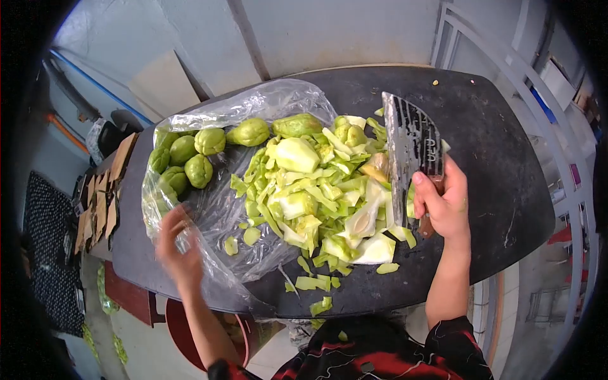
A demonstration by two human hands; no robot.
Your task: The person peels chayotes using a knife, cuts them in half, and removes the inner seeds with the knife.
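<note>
My right hand (443, 199) is closed round the brown handle of a broad cleaver (415, 149), its blade pointing up and away at the right of a pile. The pile (304, 190) is of green peelings and pale cut chayote pieces. A mostly peeled chayote (296, 155) lies on top of it. My left hand (179, 244), blurred, is over the near left edge of a clear plastic bag (253, 253), its fingers apart and nothing seen in them. Several whole green chayotes (198, 170) rest on the bag, beyond that hand.
The dark table (500, 171) has a curved edge. Peel scraps (321, 306) lie at its near edge, above a red bucket (180, 329) on the floor. Torn cardboard (104, 196) stands at the left. A grey metal railing (538, 82) runs along the right.
</note>
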